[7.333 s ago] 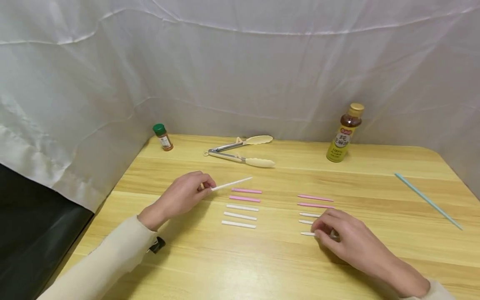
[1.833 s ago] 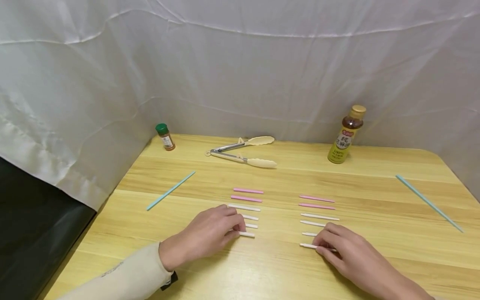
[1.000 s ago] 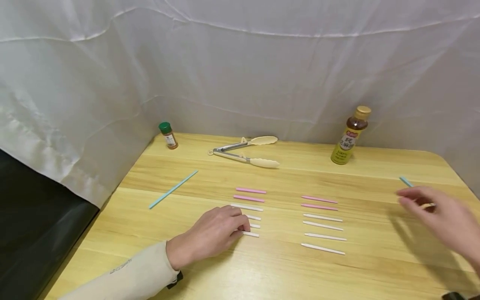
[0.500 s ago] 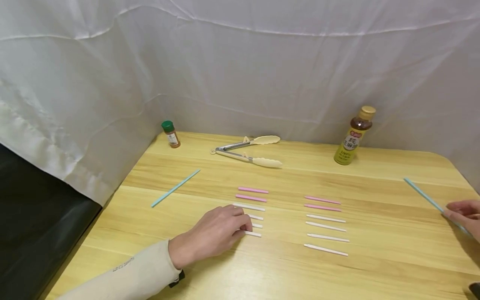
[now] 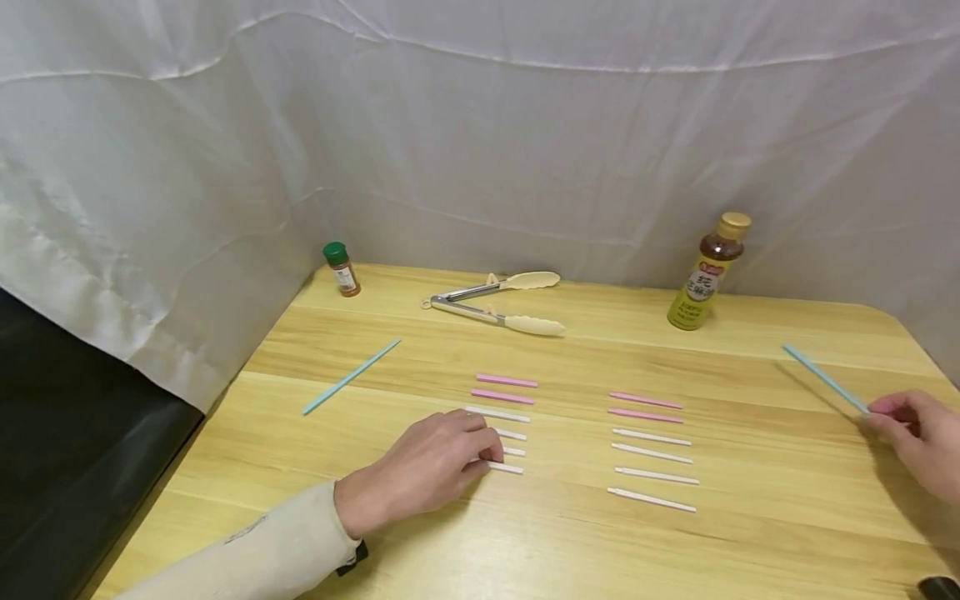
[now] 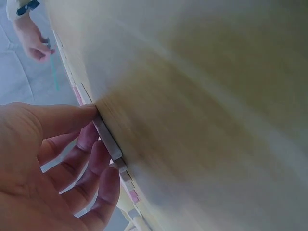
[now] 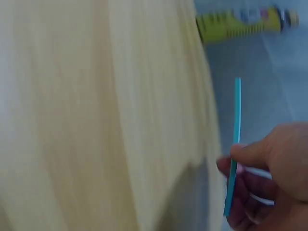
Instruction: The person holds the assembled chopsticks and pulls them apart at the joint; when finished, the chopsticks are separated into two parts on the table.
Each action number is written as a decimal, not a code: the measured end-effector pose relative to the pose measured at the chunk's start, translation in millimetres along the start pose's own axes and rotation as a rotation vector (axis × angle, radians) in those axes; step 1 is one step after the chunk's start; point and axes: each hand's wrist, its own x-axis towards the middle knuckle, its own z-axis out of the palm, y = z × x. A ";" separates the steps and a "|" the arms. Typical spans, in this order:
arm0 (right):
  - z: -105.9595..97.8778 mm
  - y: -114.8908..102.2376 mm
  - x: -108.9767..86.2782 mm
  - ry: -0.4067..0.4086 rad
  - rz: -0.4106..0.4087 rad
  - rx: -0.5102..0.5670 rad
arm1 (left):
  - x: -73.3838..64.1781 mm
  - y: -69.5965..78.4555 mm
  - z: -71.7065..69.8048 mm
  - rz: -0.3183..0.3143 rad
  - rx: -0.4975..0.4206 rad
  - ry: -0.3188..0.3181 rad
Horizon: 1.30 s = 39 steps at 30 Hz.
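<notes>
My left hand [image 5: 427, 462] pinches the nearest white chopstick piece [image 5: 508, 469] of the left column at the tabletop; the left wrist view shows thumb and fingers along the square white stick [image 6: 109, 138]. Fingers cover part of the white pieces behind it. On the far right my right hand [image 5: 917, 440] holds a light-blue chopstick [image 5: 825, 379] by its near end, lifted off the table. The right wrist view shows that blue stick [image 7: 237, 110] between thumb and fingers. Several white pieces [image 5: 652, 500] with narrow left ends lie in a right column.
Pink pieces [image 5: 506, 381] lie behind the white ones in both columns. Another light-blue chopstick [image 5: 352, 375] lies diagonally at left. Tongs [image 5: 495, 304], a green-capped spice jar [image 5: 342, 271] and a sesame oil bottle [image 5: 705, 275] stand or lie along the back, before a curtain [image 5: 480, 150].
My right hand has left the right column's nearest white piece, reached right, taken the light-blue chopstick and raised it. My left hand, earlier holding a white stick farther back, stays at the left column.
</notes>
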 end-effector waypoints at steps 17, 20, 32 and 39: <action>58.7 -185.9 -25.5 -0.166 -0.524 0.010 | 12.4 8.1 -11.4 -0.119 -0.158 0.015; 67.4 -201.4 -30.1 -0.186 -0.581 0.041 | 16.9 13.3 -11.0 -0.131 -0.216 0.016; 99.0 -242.5 -43.8 -0.224 -0.703 0.216 | 31.3 36.1 -2.2 -0.006 -0.378 -0.013; 101.7 -252.2 -50.1 -0.257 -0.561 0.232 | 34.1 43.3 0.8 0.024 -0.365 0.037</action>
